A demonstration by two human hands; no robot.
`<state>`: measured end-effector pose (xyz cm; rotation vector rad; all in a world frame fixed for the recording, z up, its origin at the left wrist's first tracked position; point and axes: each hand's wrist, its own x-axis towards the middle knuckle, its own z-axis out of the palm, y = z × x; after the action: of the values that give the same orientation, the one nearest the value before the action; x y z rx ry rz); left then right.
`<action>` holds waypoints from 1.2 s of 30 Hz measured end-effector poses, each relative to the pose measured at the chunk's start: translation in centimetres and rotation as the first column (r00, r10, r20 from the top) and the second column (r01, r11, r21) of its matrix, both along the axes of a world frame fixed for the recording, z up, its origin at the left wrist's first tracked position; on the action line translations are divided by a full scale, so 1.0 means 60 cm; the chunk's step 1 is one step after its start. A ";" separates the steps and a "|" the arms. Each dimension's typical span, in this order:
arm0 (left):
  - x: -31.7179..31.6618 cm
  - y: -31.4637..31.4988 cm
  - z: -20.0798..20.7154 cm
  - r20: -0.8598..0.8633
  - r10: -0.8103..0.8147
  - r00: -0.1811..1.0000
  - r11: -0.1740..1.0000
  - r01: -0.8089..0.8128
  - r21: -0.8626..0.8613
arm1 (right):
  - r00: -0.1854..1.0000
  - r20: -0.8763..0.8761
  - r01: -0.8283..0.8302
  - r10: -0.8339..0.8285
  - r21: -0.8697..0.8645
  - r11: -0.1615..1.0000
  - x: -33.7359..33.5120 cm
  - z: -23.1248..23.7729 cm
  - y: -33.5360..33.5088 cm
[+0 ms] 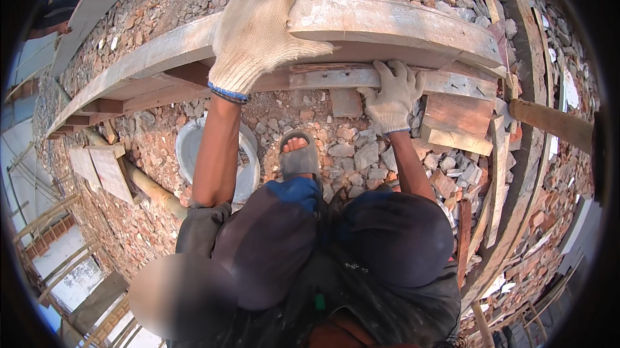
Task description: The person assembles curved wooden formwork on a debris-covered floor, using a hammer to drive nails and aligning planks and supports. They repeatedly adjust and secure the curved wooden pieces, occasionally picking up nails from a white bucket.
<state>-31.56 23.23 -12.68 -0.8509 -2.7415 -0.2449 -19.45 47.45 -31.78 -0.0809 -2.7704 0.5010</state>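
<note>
Cream gloves (253,35) against a pale tan plank (387,20) smeared grey-white
Blue edges the left cuff (227,93); brick red and grey mix in the rubble (366,155); the tub (186,148) is light grey, the sandal (296,166) grey-green, the trousers (265,245) dark with bright blue.

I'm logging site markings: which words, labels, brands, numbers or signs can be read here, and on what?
None can be read reliably.
Dark clothing: small pale lettering, too small to read.
Curved wooden board: no lettering I can make out.

Small white lettering (356,267) stands on the dark clothing (387,290), too small to read.
</note>
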 end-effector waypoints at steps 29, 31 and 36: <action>0.009 0.002 -0.002 -0.062 -0.052 0.997 0.998 0.053 0.020 | 0.925 0.244 -0.300 0.292 -0.001 0.954 0.011 0.043 0.096; 0.015 0.005 -0.001 -0.065 -0.049 0.997 0.999 0.049 0.006 | 0.910 0.276 -0.335 0.309 0.050 0.941 0.034 0.056 0.118; 0.015 0.002 -0.012 -0.100 -0.044 0.994 0.995 0.053 0.086 | 0.931 0.239 -0.292 0.277 0.029 0.956 0.080 0.081 0.158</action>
<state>-30.68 23.33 -13.38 -0.8824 -2.6012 -0.3232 -14.64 56.96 -26.94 0.3022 -3.0447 0.4998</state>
